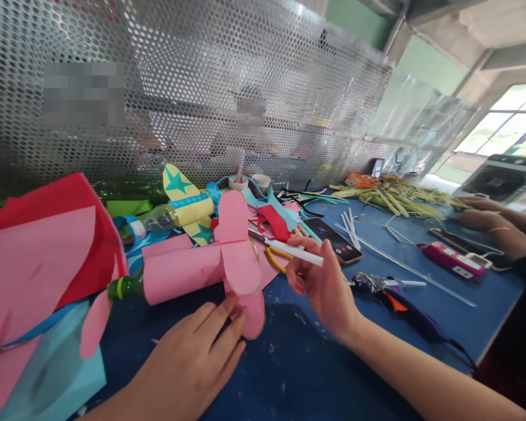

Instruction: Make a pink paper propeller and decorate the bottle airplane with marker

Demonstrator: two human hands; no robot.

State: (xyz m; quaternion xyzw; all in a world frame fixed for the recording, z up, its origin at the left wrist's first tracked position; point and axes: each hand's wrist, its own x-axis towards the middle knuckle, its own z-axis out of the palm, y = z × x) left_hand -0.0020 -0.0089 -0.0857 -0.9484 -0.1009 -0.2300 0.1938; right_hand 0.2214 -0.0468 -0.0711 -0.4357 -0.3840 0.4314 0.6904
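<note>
A toy plane (188, 272) made from a green bottle wrapped in pink paper lies on the blue table, its neck to the left and pink wing (235, 219) pieces at its right end. My left hand (188, 351) has its fingers stretched out, fingertips touching the lower pink piece (255, 313). My right hand (324, 286) holds a slim white stick (296, 251), like a glue stick, between thumb and fingers. Yellow-handled scissors (277, 260) lie just behind it, partly hidden. A yellow bottle plane with blue stars (193, 209) lies behind the pink one.
A blue glue gun (414, 313) with a cord lies at right, near a phone (331, 240) and a purple power strip (453, 260). Red and pink sheets (35, 251) cover the left. A perforated metal screen (201, 88) stands behind. Another person's hands (486, 225) are at far right.
</note>
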